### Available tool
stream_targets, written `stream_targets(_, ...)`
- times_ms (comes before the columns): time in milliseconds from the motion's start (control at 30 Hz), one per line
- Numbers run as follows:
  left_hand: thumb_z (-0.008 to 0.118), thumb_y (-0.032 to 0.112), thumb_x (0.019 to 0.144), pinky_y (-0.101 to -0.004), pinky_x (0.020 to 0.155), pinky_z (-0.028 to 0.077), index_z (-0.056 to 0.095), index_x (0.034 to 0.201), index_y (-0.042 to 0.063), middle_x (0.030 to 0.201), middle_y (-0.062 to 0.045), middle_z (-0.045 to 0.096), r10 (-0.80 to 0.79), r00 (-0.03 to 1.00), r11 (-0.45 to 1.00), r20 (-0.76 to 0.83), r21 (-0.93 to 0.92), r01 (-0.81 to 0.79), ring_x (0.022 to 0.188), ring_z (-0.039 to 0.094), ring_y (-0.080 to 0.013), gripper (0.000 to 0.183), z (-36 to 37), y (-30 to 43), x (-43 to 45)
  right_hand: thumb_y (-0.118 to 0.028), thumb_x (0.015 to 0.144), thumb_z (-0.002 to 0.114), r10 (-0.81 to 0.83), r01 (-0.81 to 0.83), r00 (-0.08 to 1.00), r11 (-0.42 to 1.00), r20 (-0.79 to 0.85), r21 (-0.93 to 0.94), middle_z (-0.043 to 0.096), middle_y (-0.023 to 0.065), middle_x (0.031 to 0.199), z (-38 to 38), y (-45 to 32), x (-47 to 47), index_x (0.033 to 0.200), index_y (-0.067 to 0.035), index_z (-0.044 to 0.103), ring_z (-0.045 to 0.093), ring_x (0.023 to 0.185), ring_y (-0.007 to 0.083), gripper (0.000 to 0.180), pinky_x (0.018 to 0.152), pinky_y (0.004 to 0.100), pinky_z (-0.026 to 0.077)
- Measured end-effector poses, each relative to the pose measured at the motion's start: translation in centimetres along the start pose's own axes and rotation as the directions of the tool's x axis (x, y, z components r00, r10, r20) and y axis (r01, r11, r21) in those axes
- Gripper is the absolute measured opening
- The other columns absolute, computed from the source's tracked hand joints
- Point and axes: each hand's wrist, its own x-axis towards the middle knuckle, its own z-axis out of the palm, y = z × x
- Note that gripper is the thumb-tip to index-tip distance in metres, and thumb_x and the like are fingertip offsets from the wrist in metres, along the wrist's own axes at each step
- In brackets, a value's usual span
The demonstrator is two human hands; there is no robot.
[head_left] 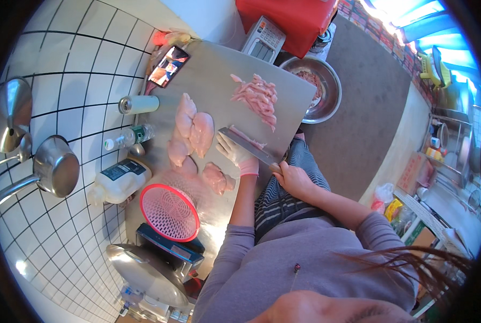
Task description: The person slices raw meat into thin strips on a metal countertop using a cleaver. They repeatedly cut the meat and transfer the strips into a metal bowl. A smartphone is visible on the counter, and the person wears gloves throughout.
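My right hand (295, 179) is closed round the handle of a cleaver-like knife (246, 145), whose wide blade lies low over the steel table (214, 60). A thin strip of raw meat (246, 136) rests along the blade's far side. My left hand (232, 151), in a pale glove with a pink cuff, is beside the blade's near side; its fingertips are partly hidden, and whether it presses on meat cannot be told. A pile of raw meat strips (258, 97) lies beyond the knife. Whole raw chicken breasts (202, 133) and a smaller raw piece (216, 177) lie to the left.
A pink plastic basket (169, 212), white jug (121, 181), plastic bottle (131, 136), can (139, 105) and phone (169, 66) line the tiled-wall side. Past the table's far corner stands a steel bowl (334, 91) with meat, near a scale (263, 40).
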Motion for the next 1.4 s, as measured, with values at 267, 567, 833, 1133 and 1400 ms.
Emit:
stream_targets(267, 0.065, 0.044, 0.074, -0.0546, 0.112, 0.023, 0.038, 0.142, 0.001, 0.147, -0.022, 0.035, -0.035, 0.991, 0.999, 0.131, 0.046, 0.029, 0.14, 0.028, -0.0403, 0.086, 0.2, -0.1, -0.6, -0.03, 0.094, 0.056, 0.013, -0.013, 1.0, 0.999, -0.006, 0.04, 0.064, 0.0236, 0.07, 1.1, -0.6, 0.9, 0.093, 0.001, 0.048, 0.064, 0.067, 0.0428, 0.032, 0.06, 0.052, 0.05)
stream_targets(567, 0.068, 0.051, 0.067, -0.0532, 0.113, 0.023, 0.039, 0.142, 0.001, 0.148, -0.024, 0.033, -0.091, 0.989, 0.996, 0.114, 0.03, 0.088, 0.139, 0.028, -0.0395, 0.095, -0.1, 0.6, -0.2, -0.03, 0.092, 0.058, 0.053, -0.054, 0.998, 0.998, 0.018, 0.045, 0.064, 0.0265, 0.075, 0.4, -0.8, 1.4, 0.097, 0.002, 0.048, 0.063, 0.071, 0.0449, 0.034, 0.063, 0.0534, 0.05)
stream_targets(833, 0.065, 0.04, 0.075, -0.0531, 0.112, 0.024, 0.04, 0.139, -0.003, 0.145, -0.024, 0.038, -0.013, 1.0, 0.984, 0.019, 0.176, 0.01, 0.138, 0.031, -0.0394, 0.081, -1.9, 1.7, 0.8, -0.031, 0.093, 0.056, -0.004, 0.005, 1.0, 1.0, -0.025, 0.029, 0.064, 0.0263, 0.074, 1.8, -0.2, 2.8, 0.097, 0.001, 0.048, 0.063, 0.071, 0.0452, 0.033, 0.065, 0.0536, 0.05)
stream_targets(1133, 0.058, 0.023, 0.08, -0.053, 0.109, 0.026, 0.047, 0.129, -0.006, 0.138, -0.024, 0.046, -0.041, 0.998, 0.993, -0.046, 0.11, 0.046, 0.131, 0.039, -0.0402, 0.058, -1.7, 1.8, 0.6, -0.026, 0.095, 0.055, 0.032, -0.023, 0.993, 0.996, -0.11, 0.082, 0.061, 0.03, 0.075, -0.6, 0.5, 3.6, 0.092, 0.002, 0.05, 0.059, 0.074, 0.0488, 0.028, 0.065, 0.0535, 0.046)
stream_targets(1400, 0.056, 0.023, 0.081, -0.0536, 0.109, 0.025, 0.045, 0.132, -0.006, 0.141, -0.024, 0.043, -0.056, 0.998, 0.997, -0.019, 0.053, 0.057, 0.133, 0.037, -0.0406, 0.059, -1.5, 1.3, 0.3, -0.029, 0.096, 0.053, -0.073, 0.091, 0.982, 0.99, -0.173, 0.103, 0.061, 0.0294, 0.071, 0.8, -0.2, 4.0, 0.092, 0.003, 0.048, 0.06, 0.069, 0.0492, 0.032, 0.061, 0.0571, 0.047)
